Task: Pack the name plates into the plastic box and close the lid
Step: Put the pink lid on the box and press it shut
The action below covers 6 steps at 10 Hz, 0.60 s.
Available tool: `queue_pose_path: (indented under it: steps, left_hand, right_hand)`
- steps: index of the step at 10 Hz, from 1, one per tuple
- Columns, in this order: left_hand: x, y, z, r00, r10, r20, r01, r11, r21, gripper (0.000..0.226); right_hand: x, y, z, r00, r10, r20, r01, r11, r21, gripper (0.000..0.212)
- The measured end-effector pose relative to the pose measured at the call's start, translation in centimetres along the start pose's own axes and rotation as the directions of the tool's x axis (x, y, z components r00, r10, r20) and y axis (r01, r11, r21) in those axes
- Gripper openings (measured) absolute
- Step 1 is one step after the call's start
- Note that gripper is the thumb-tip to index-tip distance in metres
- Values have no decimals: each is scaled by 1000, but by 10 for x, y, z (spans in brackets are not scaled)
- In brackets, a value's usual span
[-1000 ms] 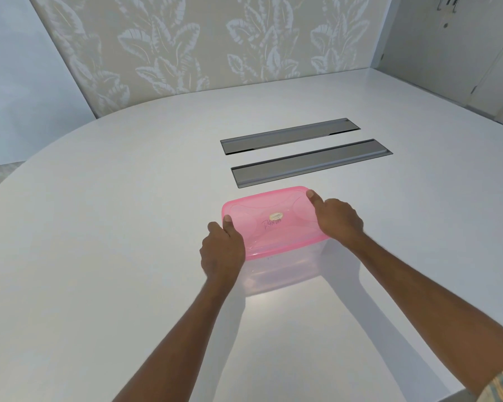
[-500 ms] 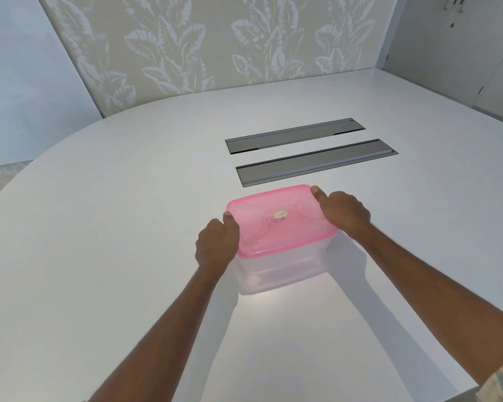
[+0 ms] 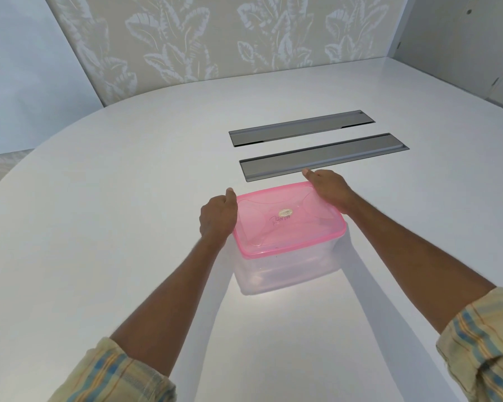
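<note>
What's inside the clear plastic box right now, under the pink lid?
The pink lid sits on the plastic box, with both hands at its edges. Through the cloudy walls only faint shapes show; whether name plates are inside cannot be told.

Two name plates [image 3: 308,127], one box [image 3: 285,265], one lid [image 3: 288,221]

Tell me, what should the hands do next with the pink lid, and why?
Probably press down along the pink lid's edges to snap it shut. It already sits on the clear plastic box, with the left hand at its left edge and the right hand at the far right corner. Whether it is fully sealed cannot be told, so one firm push seems wise.
</note>
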State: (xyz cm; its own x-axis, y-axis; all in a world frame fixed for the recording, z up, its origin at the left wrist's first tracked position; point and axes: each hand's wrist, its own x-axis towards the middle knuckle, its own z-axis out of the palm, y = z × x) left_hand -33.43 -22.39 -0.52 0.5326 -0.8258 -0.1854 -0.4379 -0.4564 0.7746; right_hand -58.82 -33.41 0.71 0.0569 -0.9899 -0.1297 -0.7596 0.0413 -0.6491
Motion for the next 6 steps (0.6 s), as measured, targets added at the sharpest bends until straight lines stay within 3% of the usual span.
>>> queue_pose_path:
  steps: [2, 4, 6]
  left_hand:
    - [2, -1, -1, 999, 51, -3, -51, 998, -28, 60]
    - [2, -6, -10, 998, -34, 47, 32, 998, 52, 71]
    - [12, -10, -67, 983, 129, -132, -106, 980, 169, 76]
  right_hand:
    - [-1, -7, 1, 1000, -30, 2, 30, 994, -102, 56]
    - [-5, -7, -1, 998, 34, -61, -44, 983, -176, 68]
    - [-10, -44, -14, 987, -82, -137, 65, 989, -130, 71]
